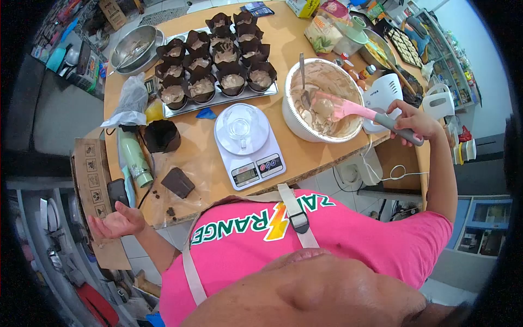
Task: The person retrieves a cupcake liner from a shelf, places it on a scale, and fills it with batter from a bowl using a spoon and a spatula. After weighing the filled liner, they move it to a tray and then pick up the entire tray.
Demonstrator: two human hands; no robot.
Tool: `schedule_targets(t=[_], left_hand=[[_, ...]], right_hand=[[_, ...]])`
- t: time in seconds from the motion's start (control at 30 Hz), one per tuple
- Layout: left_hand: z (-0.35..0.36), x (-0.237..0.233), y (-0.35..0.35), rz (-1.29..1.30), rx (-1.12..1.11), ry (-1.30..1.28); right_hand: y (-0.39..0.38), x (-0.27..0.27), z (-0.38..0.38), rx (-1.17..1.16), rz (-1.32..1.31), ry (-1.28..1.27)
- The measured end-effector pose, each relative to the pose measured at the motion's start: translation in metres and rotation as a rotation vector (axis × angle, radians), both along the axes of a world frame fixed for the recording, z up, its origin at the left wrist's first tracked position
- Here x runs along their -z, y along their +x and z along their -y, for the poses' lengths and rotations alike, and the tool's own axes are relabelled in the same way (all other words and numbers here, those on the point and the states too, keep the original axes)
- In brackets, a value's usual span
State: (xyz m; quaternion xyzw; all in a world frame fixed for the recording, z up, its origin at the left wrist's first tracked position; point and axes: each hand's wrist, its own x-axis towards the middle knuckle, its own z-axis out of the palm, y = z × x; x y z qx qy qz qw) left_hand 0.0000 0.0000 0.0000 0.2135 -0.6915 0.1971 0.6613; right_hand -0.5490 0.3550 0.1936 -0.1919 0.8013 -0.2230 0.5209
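Note:
My right hand (409,123) is closed round the grey handle of a pink spatula (347,108). The spatula's blade, with brown batter on it, is over the white mixing bowl (291,111), whose inside is smeared with batter. A spoon (302,71) also stands in that bowl. My left hand (119,220) is held palm up at the table's left edge, fingers apart, with nothing in it. A white kitchen scale (249,143) carries a clear cup (239,128). Behind it, dark paper cups (200,87) partly filled with batter stand on a metal tray (229,103).
A dark paper cup (162,136) stands by a green bottle (134,155). Near me lies a dark brown block (178,182) with crumbs. A metal bowl (136,50) is at the back left. A white hand mixer (384,95) and eggs (353,73) are beside the mixing bowl.

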Motion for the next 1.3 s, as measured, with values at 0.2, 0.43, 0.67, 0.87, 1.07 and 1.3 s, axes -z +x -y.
schedule_targets(t=[0.2, 0.43, 0.67, 0.87, 1.07, 1.3], left_hand=[[0.021, -0.005, 0.026, 0.004, -0.046, -0.084], [0.037, -0.049, 0.022, 0.064, -0.052, -0.084], [0.028, -0.107, 0.086, -0.006, -0.087, 0.018], [-0.090, -0.150, 0.237, -0.114, -0.454, 0.181], [-0.292, -0.205, 0.398, -0.088, -1.085, 0.281], [-0.464, -0.242, 0.414, 0.019, -1.681, 0.528]], right_hand=[[0.013, -0.004, 0.016, -0.162, -0.283, 0.178], [0.003, -0.007, 0.022, -0.355, -0.520, 0.300], [0.056, -0.089, 0.092, -0.479, -1.099, 0.002], [0.199, -0.124, 0.201, -0.730, -0.970, -0.599], [0.430, -0.070, 0.312, -1.111, -0.370, -0.832], [0.678, -0.056, 0.333, -1.523, -0.004, -1.227]])
